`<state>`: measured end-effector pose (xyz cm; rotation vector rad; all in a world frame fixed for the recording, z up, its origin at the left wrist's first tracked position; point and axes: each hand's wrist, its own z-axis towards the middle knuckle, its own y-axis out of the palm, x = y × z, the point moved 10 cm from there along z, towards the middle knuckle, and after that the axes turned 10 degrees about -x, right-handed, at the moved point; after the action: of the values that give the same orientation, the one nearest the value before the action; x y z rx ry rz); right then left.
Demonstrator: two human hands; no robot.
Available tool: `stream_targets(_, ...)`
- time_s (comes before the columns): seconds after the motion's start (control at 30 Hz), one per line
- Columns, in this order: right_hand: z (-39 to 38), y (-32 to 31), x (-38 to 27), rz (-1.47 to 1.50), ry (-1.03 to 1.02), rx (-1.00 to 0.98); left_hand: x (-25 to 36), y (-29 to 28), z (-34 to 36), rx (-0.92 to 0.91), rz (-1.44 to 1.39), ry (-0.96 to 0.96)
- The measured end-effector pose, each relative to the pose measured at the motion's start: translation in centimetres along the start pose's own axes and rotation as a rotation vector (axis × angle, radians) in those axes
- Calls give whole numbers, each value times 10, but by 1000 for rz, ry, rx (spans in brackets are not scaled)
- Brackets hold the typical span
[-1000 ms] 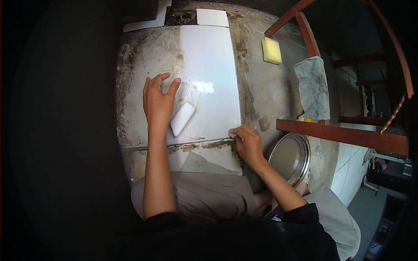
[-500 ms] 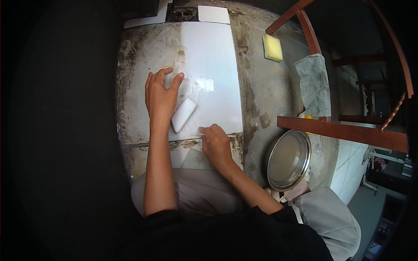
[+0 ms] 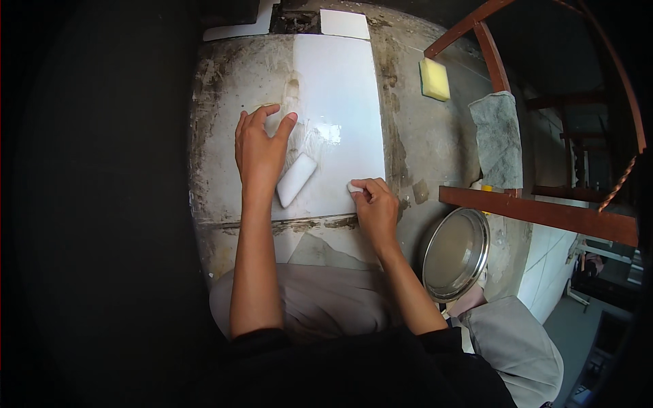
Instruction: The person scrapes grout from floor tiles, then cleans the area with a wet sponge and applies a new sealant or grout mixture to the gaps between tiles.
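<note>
A large white tile (image 3: 343, 81) lies before me, glossy on its right part and smeared with grey-brown grime on its left. My left hand (image 3: 262, 149) is over the grimy part, fingers curved and apart, with nothing visible in it. Just right of its wrist, a white rectangular block (image 3: 297, 179), like a melamine sponge, rests aslant on the tile. Near the tile's lower right corner, my right hand (image 3: 378, 207) is closed in a pinch on a small white piece (image 3: 354, 186). What that piece is made of is too small to tell.
A yellow sponge (image 3: 435, 79) with a green side lies on the stained concrete to the right. A grey cloth (image 3: 495, 139) hangs on a reddish-brown frame (image 3: 537, 211). Below the frame stands a round metal basin (image 3: 457, 255) of cloudy liquid. Smaller white tile (image 3: 345, 24) at the far edge.
My right hand has moved right and slightly away from me along the tile's near edge, and the small white piece now shows in its fingers. My left hand and the block stay put.
</note>
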<state>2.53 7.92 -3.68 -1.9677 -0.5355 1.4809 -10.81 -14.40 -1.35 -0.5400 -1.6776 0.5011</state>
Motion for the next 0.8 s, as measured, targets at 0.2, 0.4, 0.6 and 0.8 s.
stream_targets(0.2,-15,49,-40,14,-166,-31,-3,3,2,-9,6,7)
stream_targets(0.4,-18,61,-41,219,-105,-164,-5,0,4,-8,0,-6)
stream_targets(0.6,28,-9,-5,45,4,45,1,-1,1,-5,-18,3)
stream_targets(0.8,0,48,-51,-37,-248,-57,-3,-1,2,-45,-12,-6)
